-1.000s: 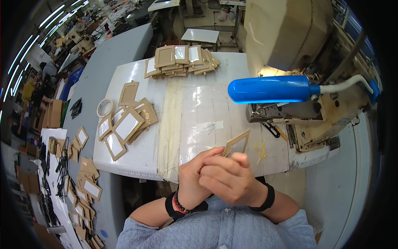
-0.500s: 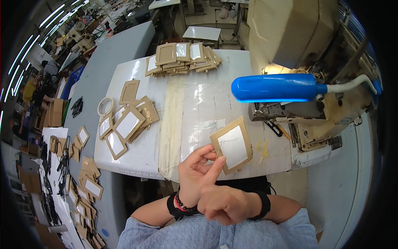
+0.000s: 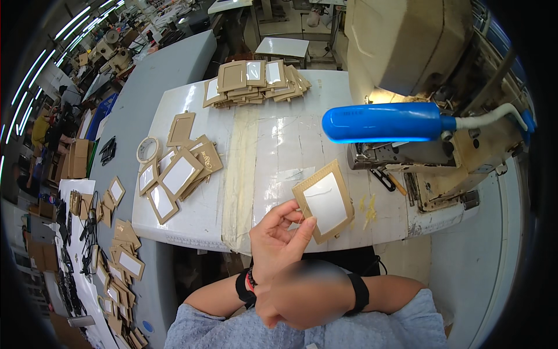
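Head view: a tan frame [image 3: 324, 201] with a white window is pinched at its lower left corner by the left hand [image 3: 279, 241], thumb and forefinger closed on the edge while the other fingers are curled loosely. The frame is held just above the near edge of the table [image 3: 273, 145], up and to the right of that hand, its long axis tilted from lower right to upper left, its face turned up toward the camera.

The right hand [image 3: 308, 294] is seen low in the frame, blurred (motion, by the look of it); whether it is open or closed cannot be told, and nothing can be seen in it. It lies below the frame and apart from it, so the left hand is clearly the nearer of the two.

A sewing machine [image 3: 430, 157] with a blue lamp [image 3: 381, 122] is set at the table's right edge, just beyond the frame. A stack of frames [image 3: 256, 81] is laid along the far edge, and a looser pile [image 3: 177, 171] with a tape roll [image 3: 149, 149] is spread at the left edge. More frames [image 3: 122, 256] are scattered on a lower surface at the left.
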`<move>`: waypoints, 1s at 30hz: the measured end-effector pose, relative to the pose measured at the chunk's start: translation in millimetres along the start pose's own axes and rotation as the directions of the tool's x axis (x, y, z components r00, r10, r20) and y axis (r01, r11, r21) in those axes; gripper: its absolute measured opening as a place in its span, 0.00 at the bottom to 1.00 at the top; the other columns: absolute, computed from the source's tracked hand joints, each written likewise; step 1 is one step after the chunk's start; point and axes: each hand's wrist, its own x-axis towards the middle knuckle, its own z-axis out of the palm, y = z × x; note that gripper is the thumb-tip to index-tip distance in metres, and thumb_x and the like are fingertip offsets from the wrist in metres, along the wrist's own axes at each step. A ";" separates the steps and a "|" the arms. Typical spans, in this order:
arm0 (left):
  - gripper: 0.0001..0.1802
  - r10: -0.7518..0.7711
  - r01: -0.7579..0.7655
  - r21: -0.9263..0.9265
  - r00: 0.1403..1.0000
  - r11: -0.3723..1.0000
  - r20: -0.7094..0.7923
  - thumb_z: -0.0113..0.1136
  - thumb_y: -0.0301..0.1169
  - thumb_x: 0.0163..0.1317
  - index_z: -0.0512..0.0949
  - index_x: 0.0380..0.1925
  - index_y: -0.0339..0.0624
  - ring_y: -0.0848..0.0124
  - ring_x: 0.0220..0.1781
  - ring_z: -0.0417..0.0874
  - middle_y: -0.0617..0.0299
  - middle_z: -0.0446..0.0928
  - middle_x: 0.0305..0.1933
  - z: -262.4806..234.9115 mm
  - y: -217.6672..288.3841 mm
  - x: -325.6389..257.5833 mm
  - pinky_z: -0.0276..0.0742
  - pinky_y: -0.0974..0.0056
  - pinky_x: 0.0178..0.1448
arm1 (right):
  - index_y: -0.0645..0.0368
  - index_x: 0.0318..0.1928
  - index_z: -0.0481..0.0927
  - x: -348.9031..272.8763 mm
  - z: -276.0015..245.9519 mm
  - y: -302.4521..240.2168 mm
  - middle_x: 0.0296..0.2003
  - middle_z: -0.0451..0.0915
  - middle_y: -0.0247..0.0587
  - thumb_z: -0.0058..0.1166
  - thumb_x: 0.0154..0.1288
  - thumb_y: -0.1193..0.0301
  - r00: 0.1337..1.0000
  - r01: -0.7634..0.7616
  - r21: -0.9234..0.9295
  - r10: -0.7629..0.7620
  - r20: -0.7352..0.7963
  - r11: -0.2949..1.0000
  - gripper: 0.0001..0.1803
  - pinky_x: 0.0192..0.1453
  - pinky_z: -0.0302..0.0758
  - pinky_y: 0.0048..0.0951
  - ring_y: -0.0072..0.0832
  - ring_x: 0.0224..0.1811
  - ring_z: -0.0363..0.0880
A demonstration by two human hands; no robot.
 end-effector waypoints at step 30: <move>0.17 -0.235 0.188 0.215 0.948 0.958 0.216 0.54 0.23 0.70 0.71 0.55 0.24 0.64 0.53 0.84 0.47 0.80 0.49 -40.2 42.1 12.8 0.84 0.64 0.54 | 0.62 0.40 0.70 -26.1 -78.4 -7.6 0.33 0.71 0.28 0.47 0.74 0.77 0.450 -0.545 0.007 0.300 -0.841 0.839 0.02 0.39 0.66 0.16 0.12 0.35 0.68</move>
